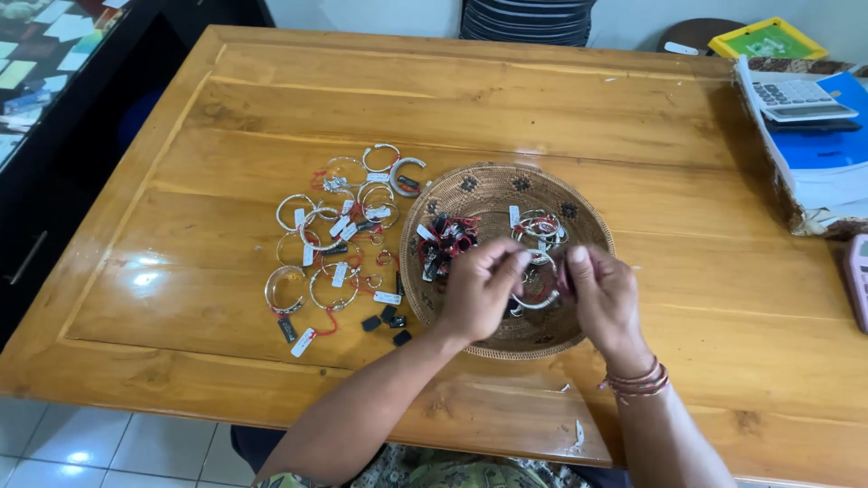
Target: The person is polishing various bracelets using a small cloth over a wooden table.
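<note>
Left hand (pixel 482 287), right hand (pixel 601 294) pinching silver bangle (pixel 541 298), above woven basket (pixel 493 185)

The glossy honey-brown wooden surface (pixel 561 117) shows darker grain streaks. The round woven brown basket (pixel 488 185) carries dark flower-like motifs along its rim. Silver metal bangles (pixel 336 226) bear white paper tags and red strings, beside small black tags (pixel 387 318). A reddish beaded wristband (pixel 637 380) circles the right wrist. A yellow-framed green tray (pixel 767 39) sits far off.
</note>
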